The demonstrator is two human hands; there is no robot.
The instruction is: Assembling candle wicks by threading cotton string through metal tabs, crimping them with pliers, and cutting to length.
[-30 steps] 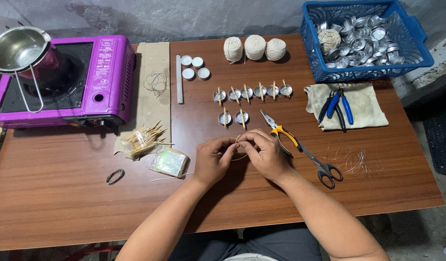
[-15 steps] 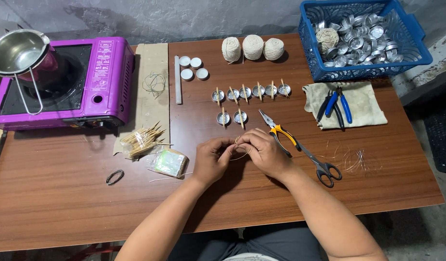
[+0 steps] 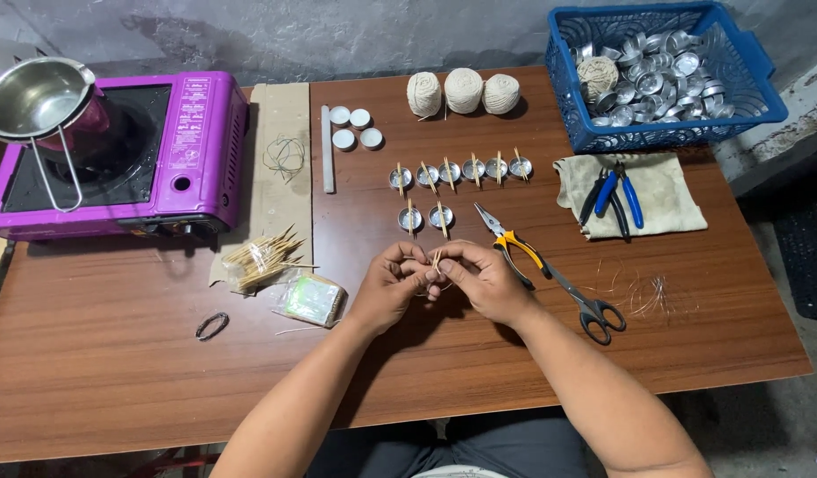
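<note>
— Wood-grain brown table (image 3: pixel 116 372) against a rough grey wall; what sits at the centre of it?

— Both hands meet there. The left hand (image 3: pixel 389 288) and right hand (image 3: pixel 479 281) pinch a small pair of thin wooden sticks (image 3: pixel 436 261) between their fingertips, just above the tabletop near the front middle. Each hand is closed on that piece; whatever lies under the fingers is hidden.

— And just beyond the hands?

— Seven small round metal cups (image 3: pixel 462 170), shiny, each with sticks laid across the rim: five in a row, two in a second row nearer the hands. Right of the hands lie yellow-handled pliers (image 3: pixel 508 237) and black-handled scissors (image 3: pixel 585 305), touching or nearly so, with a few loose wire strands (image 3: pixel 643 292) beside them.

— Further out?

— Three balls of pale twine (image 3: pixel 462 91) at the back edge, four white discs (image 3: pixel 354 127) next to a pale stick (image 3: pixel 326 161). A blue plastic basket (image 3: pixel 754 93) holds many more metal cups. Two blue-handled tools (image 3: pixel 616 196) rest on a beige cloth (image 3: pixel 670 199).

— Left side?

— A heap of wooden picks (image 3: pixel 260 258), a clear packet (image 3: pixel 311 299), a dark ring (image 3: pixel 212 326), and a purple gas stove (image 3: pixel 192 150) carrying a steel pot (image 3: pixel 32 96).
</note>
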